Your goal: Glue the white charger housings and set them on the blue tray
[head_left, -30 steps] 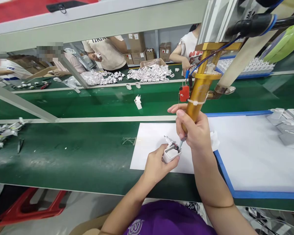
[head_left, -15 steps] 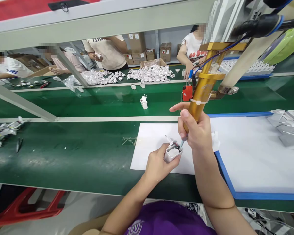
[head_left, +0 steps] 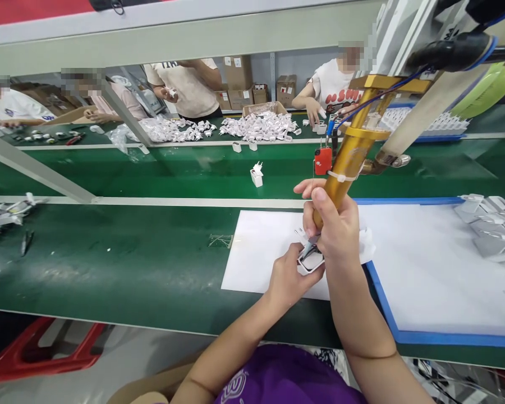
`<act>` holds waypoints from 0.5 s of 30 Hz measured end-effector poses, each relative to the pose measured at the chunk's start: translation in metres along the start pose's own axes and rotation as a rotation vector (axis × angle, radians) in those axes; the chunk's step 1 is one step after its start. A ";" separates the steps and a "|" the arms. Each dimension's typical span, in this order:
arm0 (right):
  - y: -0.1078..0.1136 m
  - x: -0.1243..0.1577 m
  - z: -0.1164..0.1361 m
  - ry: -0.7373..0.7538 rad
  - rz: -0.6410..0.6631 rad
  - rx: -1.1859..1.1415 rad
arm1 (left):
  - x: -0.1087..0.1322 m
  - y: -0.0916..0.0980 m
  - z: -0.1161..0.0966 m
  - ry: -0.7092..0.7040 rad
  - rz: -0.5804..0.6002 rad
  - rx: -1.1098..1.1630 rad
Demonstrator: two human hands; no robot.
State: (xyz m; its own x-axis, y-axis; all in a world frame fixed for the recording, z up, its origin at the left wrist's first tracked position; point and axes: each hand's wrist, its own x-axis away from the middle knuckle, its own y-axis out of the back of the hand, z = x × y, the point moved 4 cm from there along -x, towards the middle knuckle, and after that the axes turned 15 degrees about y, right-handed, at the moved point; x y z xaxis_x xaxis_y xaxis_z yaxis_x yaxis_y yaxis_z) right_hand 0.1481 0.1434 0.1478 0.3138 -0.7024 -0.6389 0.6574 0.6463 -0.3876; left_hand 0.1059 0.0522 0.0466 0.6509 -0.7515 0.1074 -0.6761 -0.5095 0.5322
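My left hand (head_left: 291,275) grips an open white plug adapter housing (head_left: 310,264) above a white sheet (head_left: 256,252) on the green bench. My right hand (head_left: 336,224) is wrapped round a gold-coloured glue dispenser (head_left: 348,163) that hangs from above, its forefinger stretched out to the left. The dispenser's pale tapered nozzle (head_left: 308,248) reaches into the housing at its left inner side. Metal plug pins stick up behind the housing, partly hidden by my right hand. A red switch (head_left: 322,161) is strapped to the dispenser.
A blue-edged tray (head_left: 446,336) at the right holds several white housings (head_left: 496,224). One white adapter (head_left: 256,175) stands on the green conveyor (head_left: 172,174). Across it, co-workers handle white parts (head_left: 258,126). Wired parts (head_left: 8,216) and small cutters (head_left: 27,242) lie at left.
My left hand has moved right with the housing, under the dispenser. The nozzle has passed from the housing's right side to its left side. The standing adapter appears slightly further right.
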 end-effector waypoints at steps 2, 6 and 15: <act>0.000 0.000 0.000 0.001 -0.001 -0.001 | 0.000 -0.001 0.001 -0.010 -0.016 0.027; -0.001 -0.001 0.000 0.028 0.020 0.009 | 0.002 -0.001 0.001 -0.017 -0.033 0.032; 0.012 -0.009 -0.005 0.047 0.024 0.027 | -0.036 0.001 0.021 -0.192 0.139 -0.377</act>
State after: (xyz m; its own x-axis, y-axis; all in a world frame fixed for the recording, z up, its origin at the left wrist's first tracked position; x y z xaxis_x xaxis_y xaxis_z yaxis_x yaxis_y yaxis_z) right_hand 0.1496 0.1588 0.1456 0.2972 -0.6717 -0.6786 0.6688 0.6537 -0.3541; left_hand 0.0747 0.0701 0.0253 0.4629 -0.8843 0.0604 -0.5560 -0.2367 0.7968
